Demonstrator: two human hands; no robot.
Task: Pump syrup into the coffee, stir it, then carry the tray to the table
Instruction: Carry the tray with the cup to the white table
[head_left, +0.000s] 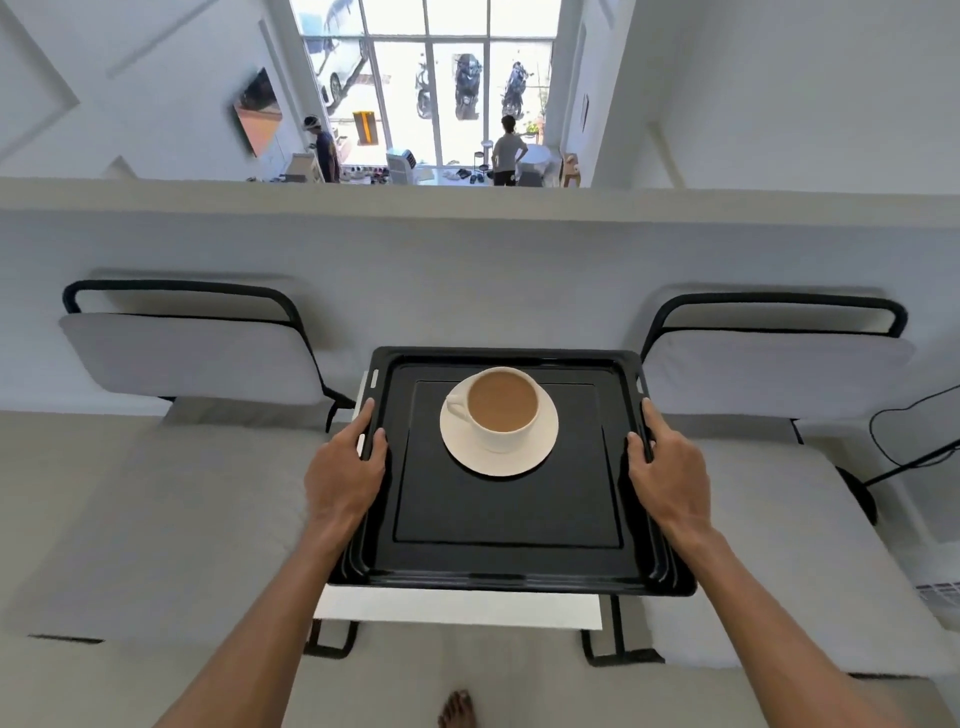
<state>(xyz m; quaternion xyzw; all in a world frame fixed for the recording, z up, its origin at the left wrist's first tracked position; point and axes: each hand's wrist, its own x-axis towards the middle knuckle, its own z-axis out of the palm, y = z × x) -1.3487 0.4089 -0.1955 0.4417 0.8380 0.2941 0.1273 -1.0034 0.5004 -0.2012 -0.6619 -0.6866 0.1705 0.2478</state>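
A tall window (431, 78) fills the upper centre of the frame, with parked scooters and a car outside and two people standing on a lower floor in front of it. Below it a pale half-wall (467, 249) runs the full width of the picture. Against that wall, two grey cushioned seats with black tube frames stand at mid-height, one on the left (187, 358) and one on the right (779, 374).

Between the seats, in the centre of the frame, is a small white table (457, 608); only its near edge and black legs show, since the black tray (509, 530) covers most of it. Whether the tray rests on the table or is held just above it cannot be told.

The left hand (343, 478) clasps the tray's left rim, thumb lying over the top edge and fingers curled beneath. The right hand (665, 467) clasps the right rim the same way. Both grips sit about halfway along the sides.

A white saucer (498, 457) lies on the tray's far half, midway between the two hands and touching neither. On it stands a white cup (501, 410) of milky brown coffee, upright, its handle pointing to the left of the frame, closer to the upper edge of the tray than the hands are.

A bare foot (457, 709) shows at the bottom centre.
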